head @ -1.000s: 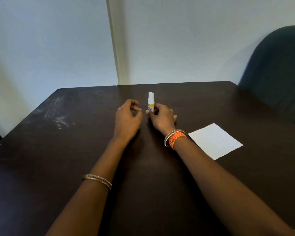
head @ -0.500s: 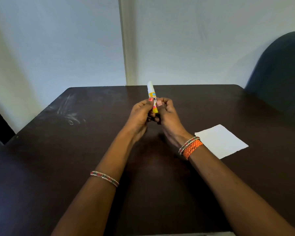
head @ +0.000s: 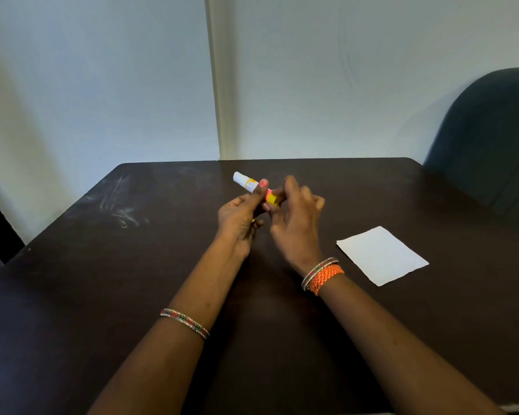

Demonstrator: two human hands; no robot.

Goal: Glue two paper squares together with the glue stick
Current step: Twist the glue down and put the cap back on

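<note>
A glue stick point(head: 246, 182) with a white cap and a yellow label is held above the dark table point(head: 102, 280), tilted with its cap toward the upper left. My left hand point(head: 240, 217) grips its body with the thumb across it. My right hand point(head: 294, 214) pinches the yellow bottom end with its fingertips and looks blurred. A white paper square point(head: 381, 255) lies flat on the table to the right of my right wrist; I cannot tell whether it is one sheet or two stacked.
A dark padded chair point(head: 492, 139) stands at the table's far right corner. Pale walls rise behind the table's far edge. Faint white scuff marks point(head: 120, 205) show on the left part of the tabletop.
The glue stick went from standing on the table in my right hand, to upright between both hands, to tilted with its cap toward the left. The paper has not moved.
</note>
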